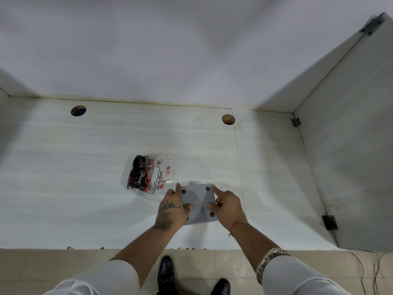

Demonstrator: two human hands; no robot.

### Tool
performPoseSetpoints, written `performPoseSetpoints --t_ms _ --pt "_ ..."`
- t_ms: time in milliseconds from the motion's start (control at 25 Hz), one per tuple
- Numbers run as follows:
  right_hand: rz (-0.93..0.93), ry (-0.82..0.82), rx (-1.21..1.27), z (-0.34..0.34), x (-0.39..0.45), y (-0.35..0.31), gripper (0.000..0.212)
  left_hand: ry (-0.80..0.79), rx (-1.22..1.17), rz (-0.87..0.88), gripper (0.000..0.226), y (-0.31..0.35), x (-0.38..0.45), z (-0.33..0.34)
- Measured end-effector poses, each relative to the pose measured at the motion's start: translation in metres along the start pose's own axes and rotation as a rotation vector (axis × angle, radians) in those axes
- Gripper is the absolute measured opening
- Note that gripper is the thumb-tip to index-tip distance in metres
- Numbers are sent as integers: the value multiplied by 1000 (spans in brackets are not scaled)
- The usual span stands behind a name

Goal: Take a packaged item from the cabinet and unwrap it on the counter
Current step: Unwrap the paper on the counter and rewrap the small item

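Note:
A flat white rectangular item (198, 199) with dark round pads at its corners is held just above the pale counter (85, 167). My left hand (172, 207) grips its left edge, thumb on top. On the item's right edge sits my right hand (226, 206), index finger stretched to the far corner. A crumpled clear plastic wrapper (151, 173) with a black and red printed label lies on the counter just left of and behind the item.
Two round cable holes (78, 110) (228, 119) are cut in the counter near the back wall. An open white cabinet door (350, 145) with hinges stands at the right. Black shoes (168, 273) and a tiled floor show below the counter's front edge.

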State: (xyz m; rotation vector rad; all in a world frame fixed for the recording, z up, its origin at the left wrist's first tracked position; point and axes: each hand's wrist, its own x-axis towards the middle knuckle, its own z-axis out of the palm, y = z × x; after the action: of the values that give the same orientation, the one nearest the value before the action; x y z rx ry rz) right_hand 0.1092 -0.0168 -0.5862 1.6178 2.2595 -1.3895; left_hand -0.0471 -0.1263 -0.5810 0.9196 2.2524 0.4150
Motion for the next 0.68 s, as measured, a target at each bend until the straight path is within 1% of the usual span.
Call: performPoseSetpoints --t_ms 80,160,280,400,480,520,600,640,680 --pt "13 -12 19 0 0 4 63 -81 -49 7 117 -5 -1 1" --pt "42 -15 79 0 -1 7 62 -102 -46 29 127 -7 -2 2" --pt "92 -12 115 3 1 12 62 -125 46 -1 130 2 5 2" --pt "139 -57 111 2 8 13 64 -139 181 -41 132 14 6 -1" --pt "157 -78 83 3 8 9 58 -102 275 -21 128 24 -3 0" --pt "174 -86 86 5 6 5 51 -107 278 -2 127 29 -9 5" --pt "226 -101 185 3 -3 -10 33 -172 236 -2 132 39 -26 18" --pt "285 -111 308 0 -7 -17 27 -190 194 -19 133 44 -33 23" --pt "337 -125 446 -4 -12 -24 24 -171 119 -20 124 46 -36 24"
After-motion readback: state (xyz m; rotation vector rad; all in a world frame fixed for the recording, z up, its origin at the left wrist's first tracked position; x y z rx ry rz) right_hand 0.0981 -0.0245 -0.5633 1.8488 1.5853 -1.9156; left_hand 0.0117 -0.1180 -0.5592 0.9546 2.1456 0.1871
